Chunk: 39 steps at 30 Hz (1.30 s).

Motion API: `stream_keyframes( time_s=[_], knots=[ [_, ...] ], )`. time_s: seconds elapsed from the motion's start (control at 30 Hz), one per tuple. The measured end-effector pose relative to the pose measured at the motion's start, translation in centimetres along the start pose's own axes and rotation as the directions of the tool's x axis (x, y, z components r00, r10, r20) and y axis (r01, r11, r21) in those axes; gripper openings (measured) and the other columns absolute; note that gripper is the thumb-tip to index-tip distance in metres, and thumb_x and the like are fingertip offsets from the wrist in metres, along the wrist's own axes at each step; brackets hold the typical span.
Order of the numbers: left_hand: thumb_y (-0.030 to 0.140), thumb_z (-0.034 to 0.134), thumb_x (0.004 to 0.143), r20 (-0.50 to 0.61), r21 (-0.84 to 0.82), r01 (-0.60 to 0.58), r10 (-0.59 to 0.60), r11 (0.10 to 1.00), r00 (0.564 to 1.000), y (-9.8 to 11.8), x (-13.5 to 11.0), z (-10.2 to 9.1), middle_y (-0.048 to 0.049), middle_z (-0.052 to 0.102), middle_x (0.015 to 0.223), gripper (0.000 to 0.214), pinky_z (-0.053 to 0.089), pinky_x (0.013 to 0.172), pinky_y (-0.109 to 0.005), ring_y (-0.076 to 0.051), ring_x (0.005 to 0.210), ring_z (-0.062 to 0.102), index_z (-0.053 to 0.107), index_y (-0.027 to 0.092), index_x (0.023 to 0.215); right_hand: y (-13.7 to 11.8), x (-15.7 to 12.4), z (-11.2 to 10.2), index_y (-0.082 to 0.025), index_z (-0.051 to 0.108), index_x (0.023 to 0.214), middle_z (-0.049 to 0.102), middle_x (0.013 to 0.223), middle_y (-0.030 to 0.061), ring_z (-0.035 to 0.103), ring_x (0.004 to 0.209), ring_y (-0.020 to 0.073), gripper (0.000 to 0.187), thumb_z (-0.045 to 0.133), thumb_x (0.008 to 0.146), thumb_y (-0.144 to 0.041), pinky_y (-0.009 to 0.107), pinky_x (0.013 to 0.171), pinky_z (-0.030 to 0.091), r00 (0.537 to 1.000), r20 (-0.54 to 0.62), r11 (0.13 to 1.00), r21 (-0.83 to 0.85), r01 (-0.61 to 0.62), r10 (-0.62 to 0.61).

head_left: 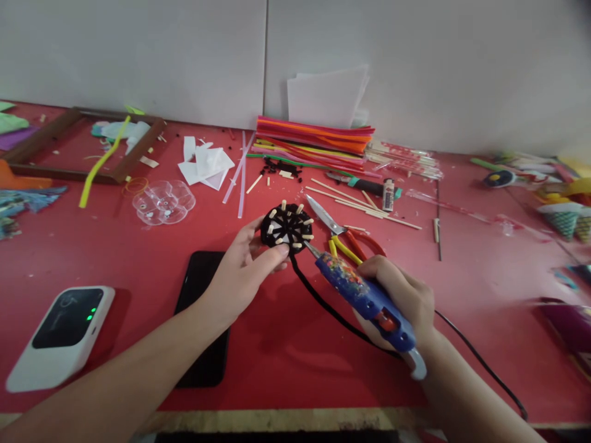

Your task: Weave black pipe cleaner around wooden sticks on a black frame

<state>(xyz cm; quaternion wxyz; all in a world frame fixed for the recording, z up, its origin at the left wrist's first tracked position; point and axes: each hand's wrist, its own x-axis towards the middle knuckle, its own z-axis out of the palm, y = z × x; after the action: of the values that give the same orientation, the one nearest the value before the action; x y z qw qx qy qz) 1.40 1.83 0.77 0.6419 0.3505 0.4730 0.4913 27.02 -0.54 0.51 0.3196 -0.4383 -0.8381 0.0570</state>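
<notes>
My left hand (258, 255) grips the near left edge of a round black wheel-like craft piece (287, 227), its thumb on the front rim. Short pale wooden pegs stick up around the piece, and black spokes cross its middle. From its near edge a black pipe cleaner (318, 298) trails down to the right. In my right hand (406, 295) is a blue glue gun (360, 292) with dried colourful blobs on its body. Its metal nozzle points at the right near rim of the craft piece; whether it touches I cannot tell.
Scissors with red and yellow handles (344, 237) lie just behind the glue gun. Wooden sticks (369, 206), pliers (364, 184) and bundled pipe cleaners (314, 144) are farther back. A black phone (203, 357) rests under my left forearm, a white device (62, 338) to its left.
</notes>
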Motion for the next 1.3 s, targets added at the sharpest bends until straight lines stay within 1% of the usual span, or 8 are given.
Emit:
stream_keyframes(
  time_s=[0.43,0.6,0.77,0.93,1.03,1.1,1.2,1.3],
  knots=[
    [0.032,0.078,0.080,0.001,-0.008,-0.013,0.013,1.000,1.000,-0.1,0.1,0.0,-0.0093,0.071,0.127,0.041,0.063,0.087,-0.038,-0.029,0.121,0.068,0.062,0.021,0.115,0.0,-0.1,0.1,-0.026,0.052,0.093,0.063,0.081,0.0008,0.055,0.061,0.0161,0.018,0.065,0.081,-0.030,0.027,0.057,0.044,1.000,-0.007,1.000,-0.003,-0.026,0.026],
    [0.033,0.078,0.080,0.004,0.001,-0.008,0.008,1.000,1.000,-0.1,0.1,0.0,-0.0094,0.071,0.127,0.040,0.063,0.087,-0.035,-0.029,0.121,0.068,0.060,0.020,0.114,0.0,-0.2,0.1,-0.026,0.052,0.095,0.062,0.081,0.0003,0.053,0.060,0.0155,0.022,0.066,0.079,-0.031,0.027,0.056,0.043,0.999,0.000,0.999,0.003,-0.035,0.035],
    [0.032,0.078,0.080,-0.006,-0.006,-0.006,0.006,1.000,1.000,0.0,0.0,0.0,-0.0098,0.071,0.128,0.042,0.063,0.087,-0.037,-0.030,0.122,0.068,0.062,0.020,0.116,0.0,-0.2,0.0,-0.026,0.052,0.094,0.063,0.081,-0.0002,0.054,0.061,0.0154,0.022,0.066,0.078,-0.030,0.026,0.057,0.044,0.999,-0.006,0.999,0.001,-0.037,0.037],
    [0.030,0.077,0.080,0.002,-0.005,-0.017,0.017,1.000,1.000,-0.1,-0.1,-0.1,-0.0084,0.072,0.125,0.041,0.063,0.086,-0.036,-0.029,0.122,0.067,0.063,0.022,0.117,-0.3,0.1,0.0,-0.026,0.052,0.092,0.058,0.073,-0.0036,0.048,0.054,0.0126,0.021,0.066,0.077,-0.026,0.024,0.052,0.040,0.999,-0.009,0.999,-0.031,-0.035,0.035],
    [0.028,0.078,0.079,0.009,0.004,-0.039,0.039,0.999,0.999,-0.2,0.0,-0.2,-0.0081,0.072,0.125,0.046,0.063,0.088,-0.036,-0.029,0.122,0.067,0.063,0.022,0.121,-0.2,0.2,0.0,-0.027,0.055,0.097,0.060,0.073,-0.0033,0.052,0.054,0.0131,0.023,0.066,0.076,-0.024,0.025,0.053,0.042,0.999,-0.027,0.999,-0.046,-0.025,0.024],
    [0.030,0.079,0.079,-0.001,-0.015,-0.007,0.007,1.000,1.000,-0.2,0.1,-0.2,-0.0089,0.072,0.126,0.048,0.063,0.089,-0.037,-0.029,0.121,0.069,0.061,0.021,0.122,0.2,0.3,-0.2,-0.026,0.059,0.105,0.065,0.077,-0.0011,0.056,0.055,0.0138,0.030,0.067,0.077,-0.025,0.026,0.053,0.043,0.998,-0.059,0.997,-0.073,-0.033,0.029],
    [0.031,0.081,0.077,-0.040,-0.077,0.057,-0.060,0.995,0.997,0.0,0.2,0.0,-0.0092,0.072,0.125,0.052,0.064,0.086,-0.036,-0.029,0.117,0.071,0.058,0.020,0.122,1.7,0.2,-1.3,-0.025,0.062,0.115,0.071,0.077,0.0013,0.058,0.051,0.0137,0.038,0.071,0.078,-0.028,0.026,0.051,0.042,0.991,-0.099,0.984,-0.144,-0.106,0.093],
    [0.029,0.083,0.075,-0.042,-0.109,0.076,-0.081,0.991,0.996,0.1,0.2,0.1,-0.0083,0.074,0.119,0.055,0.064,0.084,-0.034,-0.025,0.107,0.075,0.056,0.019,0.122,4.5,-0.1,-3.2,-0.025,0.064,0.115,0.073,0.074,0.0028,0.061,0.050,0.0152,0.041,0.072,0.075,-0.024,0.029,0.053,0.042,0.993,-0.039,0.963,-0.240,-0.120,0.114]
  ],
)
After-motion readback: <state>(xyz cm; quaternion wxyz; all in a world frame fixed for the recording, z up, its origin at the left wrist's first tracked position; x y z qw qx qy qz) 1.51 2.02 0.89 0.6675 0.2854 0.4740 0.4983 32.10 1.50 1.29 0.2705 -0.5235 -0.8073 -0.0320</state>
